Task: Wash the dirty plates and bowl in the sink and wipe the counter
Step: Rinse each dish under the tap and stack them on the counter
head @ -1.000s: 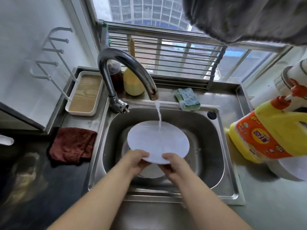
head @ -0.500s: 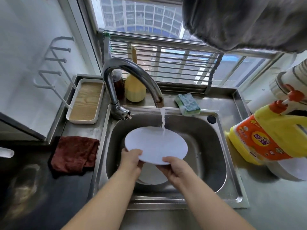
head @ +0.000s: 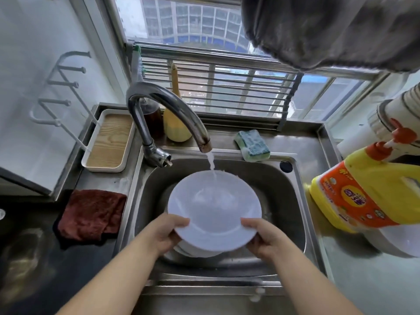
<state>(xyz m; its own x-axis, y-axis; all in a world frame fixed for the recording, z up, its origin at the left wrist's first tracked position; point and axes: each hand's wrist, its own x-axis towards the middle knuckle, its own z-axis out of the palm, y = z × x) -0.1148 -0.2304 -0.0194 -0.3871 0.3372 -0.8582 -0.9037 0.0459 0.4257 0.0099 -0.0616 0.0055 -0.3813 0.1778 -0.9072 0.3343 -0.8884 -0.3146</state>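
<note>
- Left hand (head: 164, 233) grips near-left rim of round white plate (head: 214, 209), thumb on top, fingers curled underneath & hidden.
- Right hand (head: 264, 241) grips near-right rim the same way, thumb on top, rest of fingers out of sight below plate.
- Plate is held over basin of stainless steel sink (head: 284, 201), its concave face up toward the camera; water stream (head: 211, 163) from curved chrome tap (head: 163, 105) hits far edge, splash blurs plate centre.
- More white dishes (head: 197, 252) sit in basin under held plate; only a sliver shows, can't tell how many or whether plate or bowl.
- Green-and-yellow sponge (head: 252, 145) lies on back ledge of sink, right of spout.
- Dark red cloth (head: 91, 214) lies crumpled on counter just left of sink.
- White tray w/ wood-look base (head: 109, 142) behind cloth; brown bottle (head: 153, 117) & yellow bottle (head: 176, 126) partly hidden behind tap.
- Yellow detergent jug w/ orange label (head: 368, 189) at right, cut off by frame edge; white dish (head: 400, 242) below it mostly covered.
- Grey cloth (head: 329, 30) hangs at top right, cut off.
</note>
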